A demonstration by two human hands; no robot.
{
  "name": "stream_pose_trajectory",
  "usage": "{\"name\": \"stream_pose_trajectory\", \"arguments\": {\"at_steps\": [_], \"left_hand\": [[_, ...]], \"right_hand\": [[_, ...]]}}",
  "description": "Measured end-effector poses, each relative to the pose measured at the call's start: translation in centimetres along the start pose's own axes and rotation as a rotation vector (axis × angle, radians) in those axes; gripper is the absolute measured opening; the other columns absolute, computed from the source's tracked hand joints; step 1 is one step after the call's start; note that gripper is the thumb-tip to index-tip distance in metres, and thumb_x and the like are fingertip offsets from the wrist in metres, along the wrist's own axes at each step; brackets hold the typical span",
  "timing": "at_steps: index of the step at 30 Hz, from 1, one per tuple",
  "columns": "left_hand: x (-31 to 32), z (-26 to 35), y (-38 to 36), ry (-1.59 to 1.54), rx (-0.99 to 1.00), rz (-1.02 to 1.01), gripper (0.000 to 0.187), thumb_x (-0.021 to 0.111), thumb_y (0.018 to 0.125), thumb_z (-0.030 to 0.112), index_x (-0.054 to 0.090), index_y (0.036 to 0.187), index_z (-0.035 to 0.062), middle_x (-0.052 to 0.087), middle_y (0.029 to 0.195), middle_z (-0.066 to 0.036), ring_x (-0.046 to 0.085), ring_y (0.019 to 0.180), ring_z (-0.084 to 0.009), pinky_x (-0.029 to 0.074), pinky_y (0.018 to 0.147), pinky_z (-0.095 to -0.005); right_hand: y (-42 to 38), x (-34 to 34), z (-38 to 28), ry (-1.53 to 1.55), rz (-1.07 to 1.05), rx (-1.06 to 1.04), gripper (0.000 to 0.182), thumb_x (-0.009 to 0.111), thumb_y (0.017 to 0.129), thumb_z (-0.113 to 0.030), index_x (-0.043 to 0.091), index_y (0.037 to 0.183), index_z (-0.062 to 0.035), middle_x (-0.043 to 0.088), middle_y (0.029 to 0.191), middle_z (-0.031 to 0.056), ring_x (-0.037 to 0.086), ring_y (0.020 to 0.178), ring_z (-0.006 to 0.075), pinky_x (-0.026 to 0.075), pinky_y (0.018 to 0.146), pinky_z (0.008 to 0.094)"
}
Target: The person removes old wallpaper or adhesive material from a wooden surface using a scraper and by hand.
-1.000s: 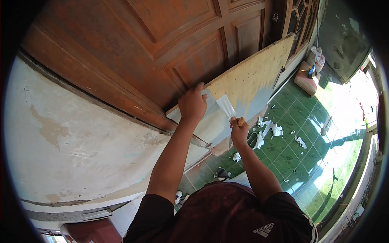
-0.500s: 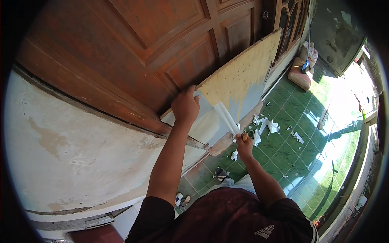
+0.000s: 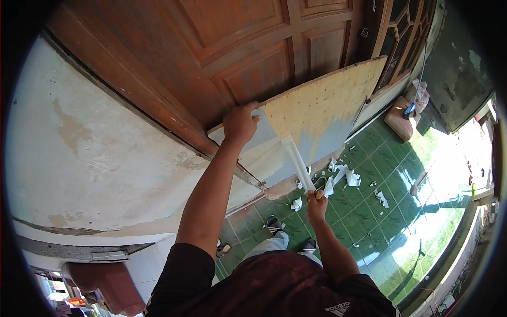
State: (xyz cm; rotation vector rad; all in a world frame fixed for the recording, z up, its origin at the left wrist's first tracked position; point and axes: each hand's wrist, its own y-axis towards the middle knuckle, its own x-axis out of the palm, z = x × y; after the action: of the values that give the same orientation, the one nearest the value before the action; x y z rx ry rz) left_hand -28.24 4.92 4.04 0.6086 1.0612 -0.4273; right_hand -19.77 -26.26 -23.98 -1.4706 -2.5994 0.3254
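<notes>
A plywood board (image 3: 327, 92), part bare wood and part pale grey-white film, leans against a brown panelled door. My left hand (image 3: 241, 125) is closed over its upper edge near the left end, thumb on the front face. A white strip of film (image 3: 297, 162) hangs off the board's face and stretches down to my right hand (image 3: 317, 207). That hand is closed on the strip's lower end, together with a small tool whose wooden handle end (image 3: 319, 194) shows; its working end cannot be made out.
Torn white scraps (image 3: 340, 174) lie on the green tiled floor (image 3: 364, 222). A filled sack (image 3: 400, 124) sits by the wall at the right. The door (image 3: 253, 58) stands behind the board, a peeling wall (image 3: 105, 142) on the left. My feet are just below the board.
My right hand has drawn down and away from the board, and the strip looks longer. My left hand keeps its hold on the board's edge. The camera view has shifted slightly.
</notes>
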Motion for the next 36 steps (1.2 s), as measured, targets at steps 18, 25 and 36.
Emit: {"name": "stream_pose_trajectory", "arguments": {"at_steps": [18,25,36], "left_hand": [[0.3,0.6,-0.4,0.085,-0.011,0.029,0.051,0.081,0.093,0.027,0.07,0.14,0.0122,0.074,0.13,-0.016,0.07,0.121,-0.0365,0.055,0.103,-0.047],[0.9,0.3,-0.3,0.115,-0.001,0.068,0.052,0.08,0.093,0.029,0.068,0.141,0.0119,0.073,0.131,-0.018,0.069,0.122,-0.0374,0.055,0.103,-0.0469],[1.4,-0.5,-0.5,0.172,0.139,0.185,0.049,0.08,0.093,0.027,0.069,0.137,0.0103,0.072,0.128,-0.015,0.071,0.114,-0.0375,0.057,0.098,-0.0478]], "right_hand": [[-3.5,-9.2,5.1,-0.239,0.043,0.003,0.024,0.071,0.098,-0.017,0.065,0.081,0.0,0.066,0.068,0.0065,0.062,0.062,0.0173,0.047,0.06,0.037],[-8.1,-18.0,10.5,-0.384,0.079,0.057,0.025,0.072,0.097,-0.016,0.064,0.08,0.0009,0.066,0.066,0.0097,0.063,0.061,0.0193,0.049,0.06,0.0387],[-18.2,-38.3,16.5,-0.931,0.086,-0.197,0.012,0.062,0.084,-0.012,0.06,0.086,-0.0004,0.067,0.086,0.0237,0.065,0.082,0.0504,0.05,0.075,0.0587]]}}
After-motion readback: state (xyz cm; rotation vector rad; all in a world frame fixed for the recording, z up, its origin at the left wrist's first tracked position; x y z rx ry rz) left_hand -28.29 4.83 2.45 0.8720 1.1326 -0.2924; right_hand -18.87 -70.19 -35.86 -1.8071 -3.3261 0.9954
